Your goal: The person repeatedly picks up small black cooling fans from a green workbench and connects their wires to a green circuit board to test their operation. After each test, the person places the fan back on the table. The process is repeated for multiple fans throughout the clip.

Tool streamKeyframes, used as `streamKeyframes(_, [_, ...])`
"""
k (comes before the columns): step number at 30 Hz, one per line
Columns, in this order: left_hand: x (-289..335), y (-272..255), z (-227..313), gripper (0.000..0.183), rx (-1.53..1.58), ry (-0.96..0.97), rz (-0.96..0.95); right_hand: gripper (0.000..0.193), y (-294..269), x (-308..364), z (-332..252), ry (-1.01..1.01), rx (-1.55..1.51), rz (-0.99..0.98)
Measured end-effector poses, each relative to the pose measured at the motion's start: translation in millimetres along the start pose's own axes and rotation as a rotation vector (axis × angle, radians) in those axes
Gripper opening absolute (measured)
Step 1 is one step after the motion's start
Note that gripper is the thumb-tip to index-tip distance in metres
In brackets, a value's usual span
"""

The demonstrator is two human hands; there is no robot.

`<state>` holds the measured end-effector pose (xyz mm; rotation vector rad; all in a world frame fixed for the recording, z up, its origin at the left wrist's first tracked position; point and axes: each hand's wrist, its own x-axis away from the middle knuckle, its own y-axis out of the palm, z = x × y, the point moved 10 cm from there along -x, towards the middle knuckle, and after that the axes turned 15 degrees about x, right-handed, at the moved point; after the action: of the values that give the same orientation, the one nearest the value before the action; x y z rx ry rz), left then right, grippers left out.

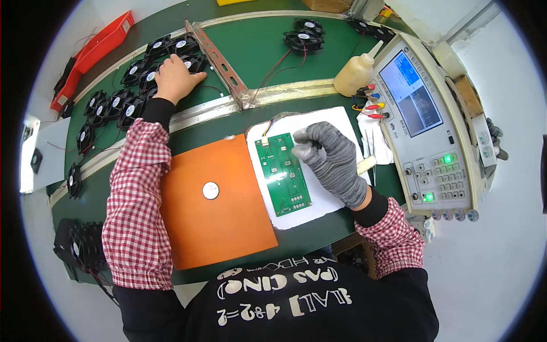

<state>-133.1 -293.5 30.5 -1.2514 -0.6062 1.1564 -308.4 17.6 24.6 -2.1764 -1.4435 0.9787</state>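
My left hand [176, 81], bare, reaches over a group of small black fans [135, 71] on the green bench at the far left. Its fingertips rest among the fans and its thumb sticks out to the right, apart from the fingers. My right hand [330, 162] wears a grey striped glove. Its fingers curl in toward the thumb, with nothing visible between them, at the right edge of a green circuit board [279, 191]. That board lies on a white pad [336, 121], with a small wire plug at its top left corner.
An orange mat [219, 231] bearing a white disc [210, 190] lies left of the board. Beyond are a metal rail [219, 62], more fans [305, 39] and a squeeze bottle [353, 74]. A test instrument [433, 131] with a lit screen stands at right, a red bin [97, 51] far left.
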Motion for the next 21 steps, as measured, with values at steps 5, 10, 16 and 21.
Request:
streamKeyframes(5, [91,-63,84,0.069,0.622,0.639,-0.073,0.034,-18,5,-23,-0.176,-0.025,0.193])
streamKeyframes(10, [303,-101,172,0.026,0.782,1.331,-0.735,0.061,21,20,-95,-0.615,0.058,-0.136])
streamKeyframes(16, [231,-83,75,0.034,0.661,0.532,-0.816,0.031,30,24,-68,-0.496,0.56,-0.36])
streamKeyframes(21, [207,-142,46,0.034,-0.098,0.765,0.212,0.016,8,-5,-25,-0.185,0.442,-0.244])
